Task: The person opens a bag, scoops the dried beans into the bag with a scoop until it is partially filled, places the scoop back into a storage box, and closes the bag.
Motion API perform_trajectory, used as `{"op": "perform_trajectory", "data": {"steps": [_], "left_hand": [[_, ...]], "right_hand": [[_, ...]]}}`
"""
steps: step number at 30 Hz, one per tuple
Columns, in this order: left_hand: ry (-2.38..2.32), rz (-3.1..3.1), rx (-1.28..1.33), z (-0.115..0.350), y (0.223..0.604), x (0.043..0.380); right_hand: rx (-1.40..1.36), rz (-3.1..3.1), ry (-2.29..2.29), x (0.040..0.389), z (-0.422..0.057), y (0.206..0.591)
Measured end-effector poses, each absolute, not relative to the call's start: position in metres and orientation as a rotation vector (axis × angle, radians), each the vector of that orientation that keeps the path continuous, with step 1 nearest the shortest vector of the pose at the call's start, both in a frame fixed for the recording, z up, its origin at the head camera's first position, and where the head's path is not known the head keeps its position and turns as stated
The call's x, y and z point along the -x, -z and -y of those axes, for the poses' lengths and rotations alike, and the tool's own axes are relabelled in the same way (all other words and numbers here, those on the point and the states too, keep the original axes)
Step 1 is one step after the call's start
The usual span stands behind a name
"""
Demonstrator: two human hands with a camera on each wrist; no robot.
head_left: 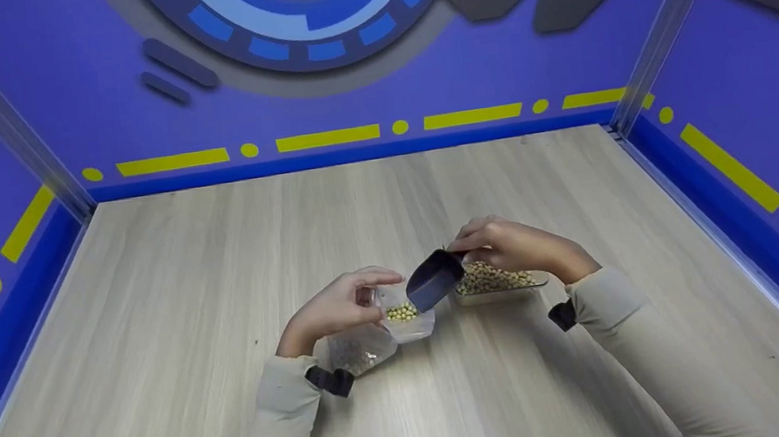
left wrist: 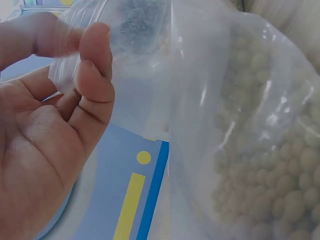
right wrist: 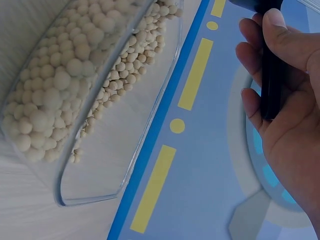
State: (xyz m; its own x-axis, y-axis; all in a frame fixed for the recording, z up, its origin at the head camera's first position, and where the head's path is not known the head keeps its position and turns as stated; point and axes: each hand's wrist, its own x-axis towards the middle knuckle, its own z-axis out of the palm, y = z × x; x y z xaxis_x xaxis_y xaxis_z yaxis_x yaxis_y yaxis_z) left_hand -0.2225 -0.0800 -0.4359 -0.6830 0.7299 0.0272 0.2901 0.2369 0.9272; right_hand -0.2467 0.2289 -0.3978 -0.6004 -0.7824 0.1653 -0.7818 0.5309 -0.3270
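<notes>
My left hand (head_left: 337, 305) pinches the ridged top edge of a clear plastic zip bag (head_left: 363, 351), whose mouth is spread wide. Round pale beans (head_left: 401, 312) show inside it, and the left wrist view has them heaped low behind the cloudy plastic. In my right hand (head_left: 513, 245) is a black scoop (head_left: 435, 281), its handle (right wrist: 272, 85) gripped between thumb and curled fingers. The scoop tilts down to the left, its lip over the bag's mouth; no beans are visible in its bowl. Below the right hand stands a clear rectangular container (head_left: 505, 295) of similar beans (head_left: 490, 277).
Everything stands on a light wood-grain table (head_left: 219, 267). Blue-purple panels (head_left: 362, 104) with yellow marks rise behind it and at both sides. Dark bands (head_left: 329, 381) with small devices circle both wrists over beige sleeves.
</notes>
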Motion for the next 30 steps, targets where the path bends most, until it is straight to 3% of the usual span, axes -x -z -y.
{"op": "perform_trajectory", "data": {"steps": [30], "left_hand": [[-1.497, -2.163, -0.973, 0.084, 0.429, 0.227]], "right_hand": [[1.274, -2.78, 0.864, 0.245, -0.242, 0.387]]}}
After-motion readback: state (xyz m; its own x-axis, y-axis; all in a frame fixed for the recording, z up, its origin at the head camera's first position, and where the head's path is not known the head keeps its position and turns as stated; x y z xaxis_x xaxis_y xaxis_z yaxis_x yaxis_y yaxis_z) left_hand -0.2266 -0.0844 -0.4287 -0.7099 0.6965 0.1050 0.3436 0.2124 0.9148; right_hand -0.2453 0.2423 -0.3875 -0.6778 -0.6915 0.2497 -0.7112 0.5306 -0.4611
